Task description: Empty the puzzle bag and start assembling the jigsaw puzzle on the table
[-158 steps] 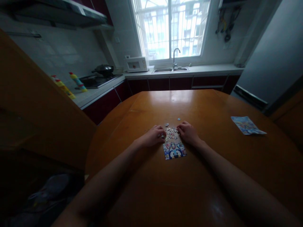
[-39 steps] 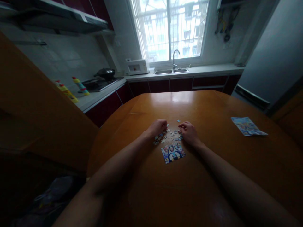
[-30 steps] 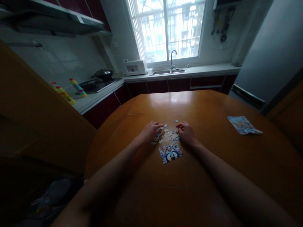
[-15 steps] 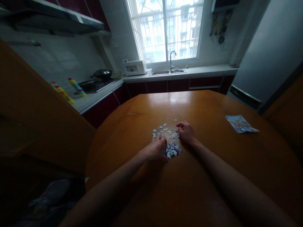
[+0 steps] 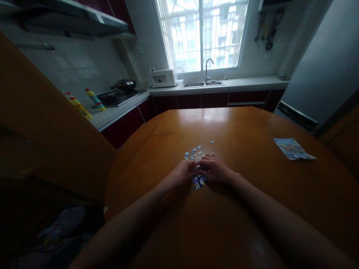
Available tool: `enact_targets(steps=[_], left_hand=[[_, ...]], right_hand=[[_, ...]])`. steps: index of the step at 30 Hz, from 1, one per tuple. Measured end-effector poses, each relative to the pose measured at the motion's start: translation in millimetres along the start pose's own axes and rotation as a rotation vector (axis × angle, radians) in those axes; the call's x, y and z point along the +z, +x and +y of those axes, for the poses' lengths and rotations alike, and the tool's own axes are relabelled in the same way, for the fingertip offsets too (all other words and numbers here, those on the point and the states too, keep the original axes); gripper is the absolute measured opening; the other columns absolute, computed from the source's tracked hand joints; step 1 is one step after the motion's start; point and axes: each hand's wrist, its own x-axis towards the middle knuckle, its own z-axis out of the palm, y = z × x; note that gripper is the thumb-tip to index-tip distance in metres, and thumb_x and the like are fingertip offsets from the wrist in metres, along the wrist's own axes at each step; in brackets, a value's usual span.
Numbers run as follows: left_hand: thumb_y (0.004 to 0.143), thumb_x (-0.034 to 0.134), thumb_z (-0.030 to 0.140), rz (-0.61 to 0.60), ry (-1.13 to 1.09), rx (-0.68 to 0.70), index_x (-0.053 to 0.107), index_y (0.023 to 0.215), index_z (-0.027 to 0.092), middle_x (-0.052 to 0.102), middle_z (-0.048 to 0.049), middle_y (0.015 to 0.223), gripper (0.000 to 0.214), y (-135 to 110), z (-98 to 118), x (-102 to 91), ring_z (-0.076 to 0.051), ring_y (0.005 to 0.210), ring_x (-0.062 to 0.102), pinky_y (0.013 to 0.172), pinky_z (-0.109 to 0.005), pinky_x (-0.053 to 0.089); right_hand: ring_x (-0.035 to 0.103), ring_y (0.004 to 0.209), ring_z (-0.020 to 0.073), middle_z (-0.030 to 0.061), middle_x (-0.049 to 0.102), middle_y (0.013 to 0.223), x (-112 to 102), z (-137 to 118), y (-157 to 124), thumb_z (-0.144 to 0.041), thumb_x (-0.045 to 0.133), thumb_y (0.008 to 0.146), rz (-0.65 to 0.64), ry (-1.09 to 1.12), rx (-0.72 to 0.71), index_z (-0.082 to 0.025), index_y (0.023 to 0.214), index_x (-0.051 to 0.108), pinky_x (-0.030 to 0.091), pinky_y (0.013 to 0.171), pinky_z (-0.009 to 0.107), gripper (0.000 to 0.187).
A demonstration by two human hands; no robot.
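A partly joined jigsaw puzzle (image 5: 200, 182) with a blue and white picture lies flat on the table, its upper part hidden under my hands. My left hand (image 5: 183, 172) is at its left side, thumb and fingers pinched together at the puzzle's upper edge. From the right, my right hand (image 5: 215, 169) reaches over the puzzle, its fingers curled and closed close to the left fingertips. A small pale puzzle piece (image 5: 198, 167) shows between the fingertips of both hands. Loose puzzle pieces (image 5: 193, 150) lie just beyond the hands, some of them covered.
One stray puzzle piece (image 5: 212, 142) lies farther back on the round wooden table (image 5: 157, 149). To the right rests a creased picture sheet (image 5: 293, 148). Beyond the table are a counter with a sink (image 5: 202, 84), a microwave (image 5: 162, 78) and a stove with a wok (image 5: 125, 85).
My right hand has moved left and nearer, from the loose pieces' right side to over the puzzle, meeting my left hand. The left fingers have shifted slightly up. The view has turned a little.
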Motion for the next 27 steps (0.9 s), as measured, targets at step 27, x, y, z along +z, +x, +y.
enact_targets(steps=[27], left_hand=[[0.094,0.061,0.027,0.261,-0.134,0.082,0.076,0.094,0.016,0.073,-0.0049,0.085,0.018,14.7,1.3,-1.3,-0.017,0.078,0.065,0.073,-0.026,0.049]], right_hand=[[0.066,0.074,0.0204,0.0048,0.073,0.084,10.1,5.5,3.7,-0.021,0.044,0.101,0.136,-0.012,0.328,-0.025,0.109,0.065,0.041,0.065,0.026,0.024]])
